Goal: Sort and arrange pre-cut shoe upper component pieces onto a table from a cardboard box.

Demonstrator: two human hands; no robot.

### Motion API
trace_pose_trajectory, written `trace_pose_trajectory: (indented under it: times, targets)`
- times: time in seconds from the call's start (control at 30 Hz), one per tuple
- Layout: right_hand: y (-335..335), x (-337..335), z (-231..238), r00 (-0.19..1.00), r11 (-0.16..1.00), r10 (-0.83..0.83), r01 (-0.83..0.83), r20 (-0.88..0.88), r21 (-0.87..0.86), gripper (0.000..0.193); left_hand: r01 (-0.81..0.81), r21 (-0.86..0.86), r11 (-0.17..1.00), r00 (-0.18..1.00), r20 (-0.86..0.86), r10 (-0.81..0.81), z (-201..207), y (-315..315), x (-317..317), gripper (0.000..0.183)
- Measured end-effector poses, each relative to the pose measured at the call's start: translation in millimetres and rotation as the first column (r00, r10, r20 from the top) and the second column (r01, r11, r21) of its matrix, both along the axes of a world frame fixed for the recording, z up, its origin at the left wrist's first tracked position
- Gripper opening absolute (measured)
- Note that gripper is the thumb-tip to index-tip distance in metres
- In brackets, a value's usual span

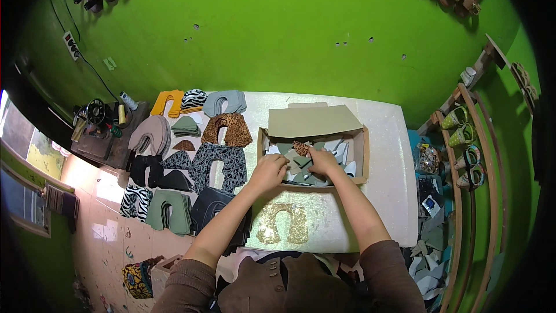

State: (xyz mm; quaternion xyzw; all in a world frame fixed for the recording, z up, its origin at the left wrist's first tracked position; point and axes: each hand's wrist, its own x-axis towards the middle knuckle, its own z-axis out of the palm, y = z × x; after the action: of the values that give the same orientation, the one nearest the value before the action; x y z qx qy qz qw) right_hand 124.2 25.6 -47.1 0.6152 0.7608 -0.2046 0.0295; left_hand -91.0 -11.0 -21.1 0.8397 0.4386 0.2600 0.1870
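Note:
An open cardboard box, its lid tilted back, is filled with loose cut scraps of green, grey and white material. My right hand is inside it with bent fingers, close to a small leopard-print scrap and a green scrap. At the box's front left corner is my left hand, fingers curled together at the scraps; what lies in them is hidden. On the table in front of the box lies a glittery gold U-shaped piece.
Stacks of U-shaped pieces in leopard, grey, green and zebra print cover the pale table's left side. A sewing machine stands far left. Right of the table are a wooden rack with sandals and heaped scraps.

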Motion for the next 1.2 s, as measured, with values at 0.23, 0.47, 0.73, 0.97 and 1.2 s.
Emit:
trace_pose_trajectory:
  times: [0.23, 0.47, 0.73, 0.97, 1.2]
  targets:
    - [-2, 7, 2, 0.992, 0.968, 0.123, -0.125, 0.023, 0.217, 0.042, 0.026, -0.054, 0.998, 1.000, 0.002, -0.026, 1, 6, 5, 0.019]
    - [4, 12, 28, 0.960, 0.922, 0.225, -0.154, -0.167, 0.356, 0.027, -0.008, -0.165, 0.986, 0.989, 0.141, 0.032, 6, 8, 7, 0.022]
    - [5, 4, 47, 0.426, 0.952, -0.246, -0.061, -0.871, -0.298, 0.023, 0.214, -0.581, 0.785, 0.747, 0.616, 0.252, 18, 15, 15, 0.033]
    - [-9, -2, 38, 0.400, 0.941, -0.232, -0.137, -0.887, -0.308, 0.031, 0.227, -0.717, 0.659, 0.720, 0.579, 0.382, 19, 14, 17, 0.030]
    - [-20, -4, 46, 0.544, 0.961, -0.150, -0.118, -0.826, -0.252, 0.027, 0.243, -0.773, 0.586, 0.714, 0.552, 0.431, 5, 15, 14, 0.027]
